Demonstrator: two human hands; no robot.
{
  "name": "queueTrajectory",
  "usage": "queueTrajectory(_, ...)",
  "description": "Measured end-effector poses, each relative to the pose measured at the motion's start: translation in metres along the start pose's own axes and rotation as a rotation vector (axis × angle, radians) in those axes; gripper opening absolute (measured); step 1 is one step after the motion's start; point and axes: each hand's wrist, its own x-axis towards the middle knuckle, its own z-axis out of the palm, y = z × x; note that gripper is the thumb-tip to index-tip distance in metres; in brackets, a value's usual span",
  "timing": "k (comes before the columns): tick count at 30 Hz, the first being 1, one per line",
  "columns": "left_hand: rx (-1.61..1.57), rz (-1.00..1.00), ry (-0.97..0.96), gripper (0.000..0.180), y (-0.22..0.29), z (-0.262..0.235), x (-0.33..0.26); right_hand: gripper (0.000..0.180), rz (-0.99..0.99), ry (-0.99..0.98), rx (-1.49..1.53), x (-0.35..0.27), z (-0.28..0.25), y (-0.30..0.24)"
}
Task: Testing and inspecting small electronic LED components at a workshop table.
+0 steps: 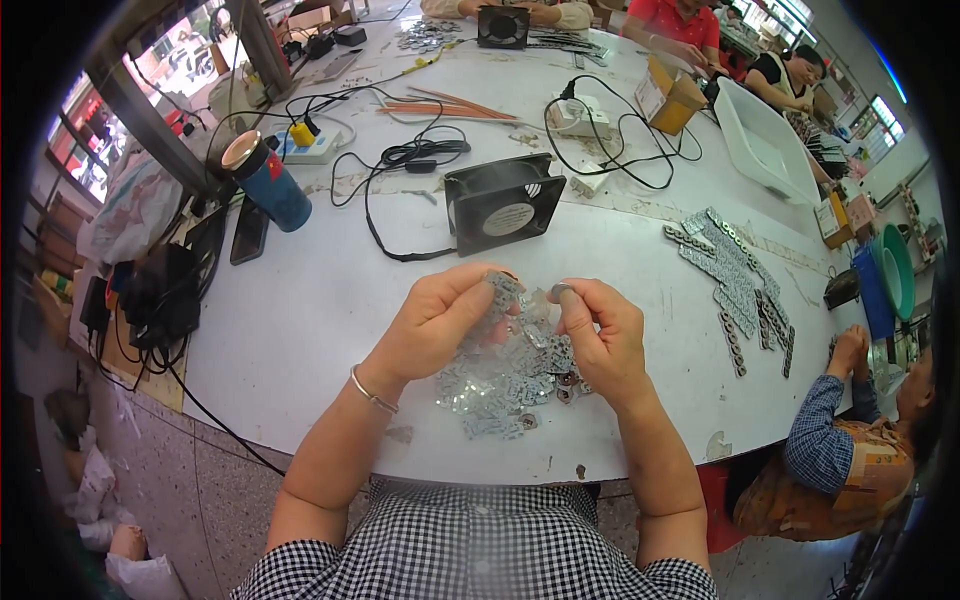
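Observation:
My left hand (445, 312) is closed, with a small grey perforated plate (503, 290) pinched between thumb and fingers. Close to its right, my right hand (604, 335) pinches a little grey piece (559, 291), mostly covered by the fingertips. The two hands are a short gap apart. Under and between them lies a loose pile of small grey, shiny flat pieces (508, 385), some with round holes. Just beyond the hands stands a black box fan (505, 205) with a pale round label, its cable running off to the left.
Strips of grey perforated plates (735, 275) lie to the right. At the left are a blue tumbler (270, 185), a phone (249, 230) and a power strip (308, 147). A white tray (765, 145) and a cardboard box (668, 95) stand farther back. Co-workers sit around the table.

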Motion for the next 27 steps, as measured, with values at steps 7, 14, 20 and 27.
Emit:
queueTrajectory(7, -0.069, -0.023, -0.022, 0.031, 0.001, 0.000, -0.001, 0.018, -0.034, 0.009, -0.040, 0.001, -0.002, -0.001)
queueTrajectory(14, 0.136, -0.078, -0.027, 0.023, 0.005, 0.004, -0.003, 0.018, -0.035, 0.007, -0.005, 0.000, -0.001, -0.003)
queueTrajectory(20, 0.637, 0.203, 0.025, 0.021, -0.004, 0.011, -0.001, 0.016, -0.048, -0.070, -0.084, -0.002, 0.005, -0.007)
queueTrajectory(27, 0.727, 0.174, 0.032, 0.020, -0.001, 0.008, -0.001, 0.016, 0.139, -0.046, 0.055, -0.001, 0.003, -0.009)
